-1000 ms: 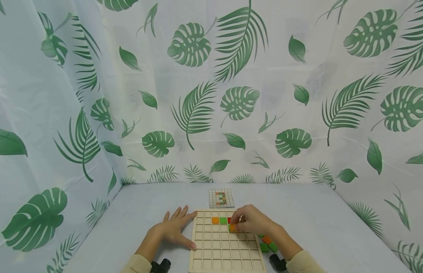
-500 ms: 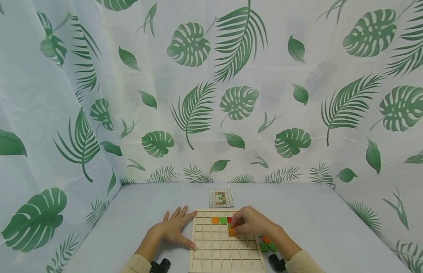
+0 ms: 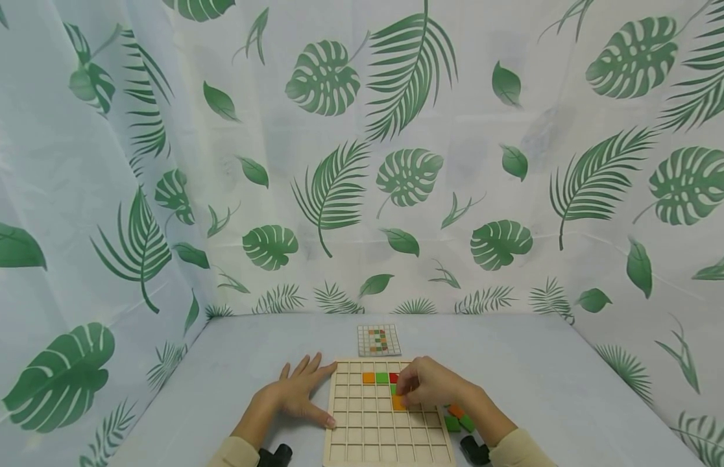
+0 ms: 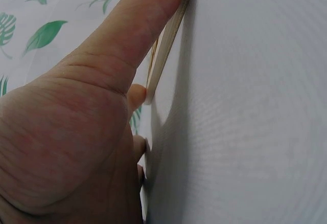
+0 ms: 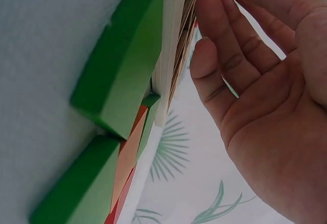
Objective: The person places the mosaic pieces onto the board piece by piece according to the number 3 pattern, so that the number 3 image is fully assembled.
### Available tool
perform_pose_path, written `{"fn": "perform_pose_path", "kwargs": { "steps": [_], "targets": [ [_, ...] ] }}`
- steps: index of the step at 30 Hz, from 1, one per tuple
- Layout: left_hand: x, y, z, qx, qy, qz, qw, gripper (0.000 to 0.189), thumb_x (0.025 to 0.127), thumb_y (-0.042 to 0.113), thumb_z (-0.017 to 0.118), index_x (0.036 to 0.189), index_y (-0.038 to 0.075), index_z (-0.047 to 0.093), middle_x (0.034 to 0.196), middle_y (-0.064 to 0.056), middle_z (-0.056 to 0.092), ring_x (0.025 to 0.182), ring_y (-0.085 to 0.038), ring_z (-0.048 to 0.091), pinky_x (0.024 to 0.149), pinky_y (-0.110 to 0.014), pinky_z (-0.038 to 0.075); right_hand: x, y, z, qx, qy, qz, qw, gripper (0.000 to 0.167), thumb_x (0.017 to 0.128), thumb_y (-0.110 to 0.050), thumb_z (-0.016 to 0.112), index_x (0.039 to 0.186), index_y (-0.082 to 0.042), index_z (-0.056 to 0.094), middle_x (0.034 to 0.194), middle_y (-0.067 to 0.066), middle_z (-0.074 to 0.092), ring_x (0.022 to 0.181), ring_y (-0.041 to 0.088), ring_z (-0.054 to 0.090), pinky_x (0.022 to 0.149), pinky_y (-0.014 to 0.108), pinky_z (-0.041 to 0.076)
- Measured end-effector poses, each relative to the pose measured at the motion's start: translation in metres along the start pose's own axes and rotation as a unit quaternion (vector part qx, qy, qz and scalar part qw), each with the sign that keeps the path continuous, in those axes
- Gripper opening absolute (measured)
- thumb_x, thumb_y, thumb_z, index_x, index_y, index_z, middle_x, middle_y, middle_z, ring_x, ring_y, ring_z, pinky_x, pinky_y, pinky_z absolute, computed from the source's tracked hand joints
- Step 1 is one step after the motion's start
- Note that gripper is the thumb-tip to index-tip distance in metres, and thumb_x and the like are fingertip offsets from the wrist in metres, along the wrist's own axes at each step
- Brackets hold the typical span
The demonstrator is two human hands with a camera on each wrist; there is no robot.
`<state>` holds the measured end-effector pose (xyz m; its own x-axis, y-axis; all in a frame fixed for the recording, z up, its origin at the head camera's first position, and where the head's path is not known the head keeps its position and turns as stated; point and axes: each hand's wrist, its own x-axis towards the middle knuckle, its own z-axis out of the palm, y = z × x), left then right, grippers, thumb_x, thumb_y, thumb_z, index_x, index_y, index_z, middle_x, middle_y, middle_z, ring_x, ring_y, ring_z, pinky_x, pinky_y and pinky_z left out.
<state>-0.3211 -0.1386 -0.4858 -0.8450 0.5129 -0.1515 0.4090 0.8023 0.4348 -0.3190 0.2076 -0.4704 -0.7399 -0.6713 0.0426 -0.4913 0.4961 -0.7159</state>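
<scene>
A wooden grid board (image 3: 362, 436) lies on the table in front of me. My left hand (image 3: 300, 394) rests beside it with fingers spread; thumb and index fingertips touch its left edge. Over the board, my right hand (image 3: 430, 384) pinches an orange tile (image 3: 399, 403) at a cell in the third row. Just above that cell a green tile (image 3: 394, 389) shows, partly covered by the fingers. An orange tile (image 3: 369, 377), a green tile (image 3: 382, 377) and a red tile (image 3: 394, 377) sit side by side in the top row. The right wrist view hides the pinched tile.
Loose green tiles (image 5: 122, 55), an orange tile (image 5: 129, 155) and a red tile (image 5: 120, 198) lie along the board's right edge, under the right forearm. Behind the board is a small card (image 3: 379, 340) printed with a coloured grid pattern. Leaf-print curtains (image 3: 350, 272) enclose the table.
My right hand has shifted slightly toward me, bringing the orange tile from the second row down to the third. More of the green tile above now shows. My left hand stays put.
</scene>
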Motion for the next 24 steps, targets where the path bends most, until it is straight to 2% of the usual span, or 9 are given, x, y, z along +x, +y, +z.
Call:
{"fn": "perform_pose_path", "kwargs": {
  "steps": [11,16,24],
  "targets": [
    [-0.0001,0.0003,0.0002,0.001,0.002,-0.003,1.0000,0.121,0.067,0.074,0.084,0.165,0.028,0.030,0.175,-0.019,0.012,0.162,-0.045,0.006,0.121,-0.079,0.001,-0.0009,-0.0026,0.0008,-0.003,0.003,0.007,1.0000,0.011,0.083,-0.008,0.087,0.088,-0.012,0.079,0.083,-0.002,0.075,0.067,0.003,0.062,0.062,0.020,0.055],
    [0.0006,-0.0003,0.0008,0.000,0.003,-0.004,1.0000,0.121,0.067,0.074,0.084,0.165,0.029,0.030,0.175,-0.019,0.012,0.162,-0.045,0.006,0.121,-0.079,0.001,-0.0010,-0.0011,0.0013,-0.005,0.001,0.004,1.0000,0.011,0.083,-0.009,0.088,0.087,-0.012,0.079,0.083,-0.002,0.076,0.068,0.003,0.064,0.064,0.021,0.057],
    [0.0006,-0.0004,0.0005,0.000,0.003,-0.001,1.0000,0.121,0.067,0.074,0.084,0.165,0.028,0.030,0.175,-0.019,0.012,0.162,-0.045,0.006,0.121,-0.079,0.001,-0.0008,-0.0053,0.0009,0.000,0.001,0.021,0.9998,0.010,0.082,-0.006,0.087,0.089,-0.011,0.080,0.089,-0.001,0.077,0.076,0.005,0.069,0.069,0.020,0.058]
  ]
}}
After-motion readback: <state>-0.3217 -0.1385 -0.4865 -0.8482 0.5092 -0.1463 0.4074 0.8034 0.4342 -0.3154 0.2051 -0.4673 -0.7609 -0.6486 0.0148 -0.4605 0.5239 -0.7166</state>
